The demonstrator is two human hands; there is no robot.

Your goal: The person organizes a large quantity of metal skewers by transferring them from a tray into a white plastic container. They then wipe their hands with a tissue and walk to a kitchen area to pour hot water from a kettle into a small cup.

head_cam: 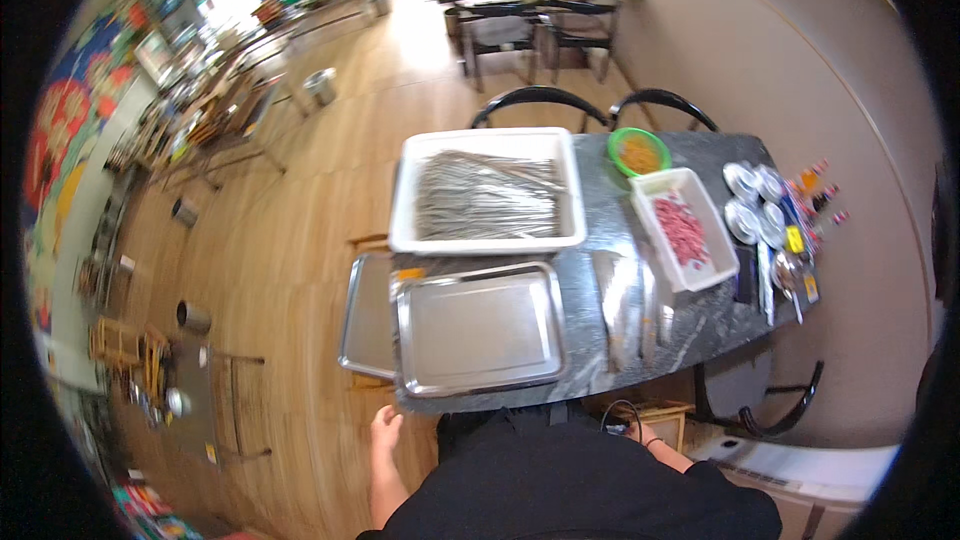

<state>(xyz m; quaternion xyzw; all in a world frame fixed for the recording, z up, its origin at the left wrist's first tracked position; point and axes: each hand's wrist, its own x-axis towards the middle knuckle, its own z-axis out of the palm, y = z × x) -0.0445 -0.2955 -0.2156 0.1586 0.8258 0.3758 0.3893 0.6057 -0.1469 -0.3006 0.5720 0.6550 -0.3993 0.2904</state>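
My left hand [386, 426] hangs in the air beside the near left corner of a dark marble-patterned table [592, 349]; it holds nothing that I can see. Low at the table's right side, my right hand [639, 433] is near a thin black loop [619, 406] and a wooden stool [670, 409]; whether it grips anything is unclear. On the table, an empty steel tray [480, 330] lies before me. Behind it, a white plastic tub [405, 236] holds many metal skewers [487, 199]. To the right stand a white container [718, 262] of diced raw meat [681, 231] and a green bowl [664, 157].
A second steel tray [367, 315] rests lower, left of the table. Stacked silvery dishes [742, 219], bottles [821, 199] and a dark phone-like object [745, 274] crowd the table's wall side. Black-framed chairs [540, 96] stand beyond it, and another chair [795, 412] stands at right.
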